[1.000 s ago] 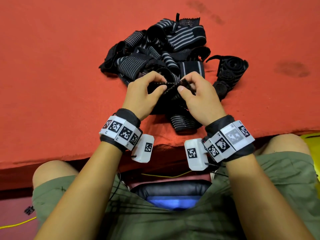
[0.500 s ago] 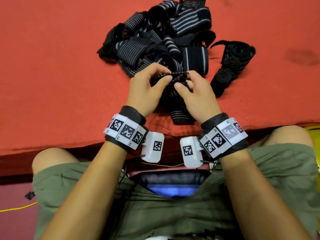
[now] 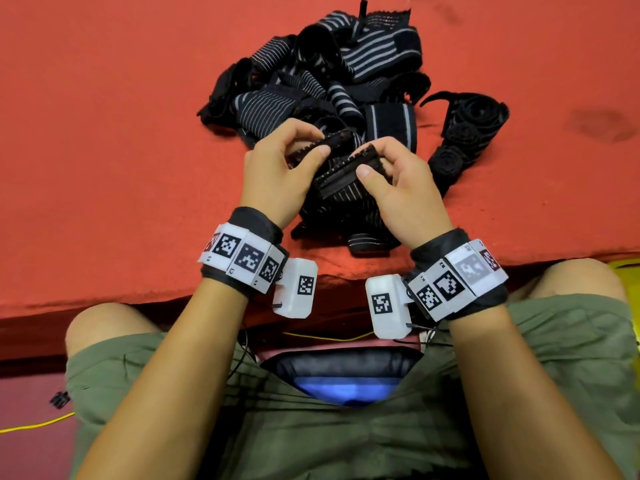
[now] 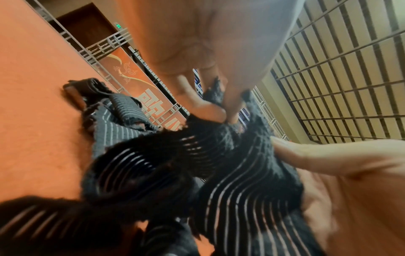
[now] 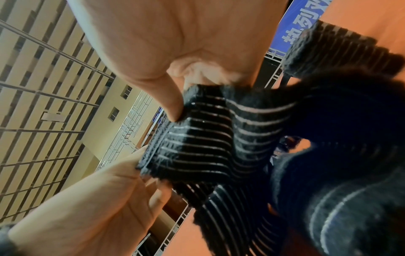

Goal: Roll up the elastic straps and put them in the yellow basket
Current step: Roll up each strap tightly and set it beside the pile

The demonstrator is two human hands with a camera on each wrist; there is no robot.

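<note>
A black elastic strap with thin white stripes (image 3: 341,174) is held up between both hands just above the red table. My left hand (image 3: 313,147) pinches one edge of the strap (image 4: 221,138) between thumb and fingers. My right hand (image 3: 369,162) pinches the folded end of the strap (image 5: 197,138), thumb on the near side. The strap's tail hangs down to the table edge. Behind the hands lies a tangled pile of striped straps (image 3: 322,81). A corner of the yellow basket (image 3: 628,263) shows at the right edge.
Rolled-up black straps (image 3: 467,133) lie right of the pile. The red table (image 3: 104,150) has open cloth on both sides and its front edge sits over my knees. A yellow cable (image 3: 34,426) runs along the floor at lower left.
The hands have drawn slightly apart and nearer to me, and the strap end now shows folded between them. The camera has tipped, so the pile sits higher in view.
</note>
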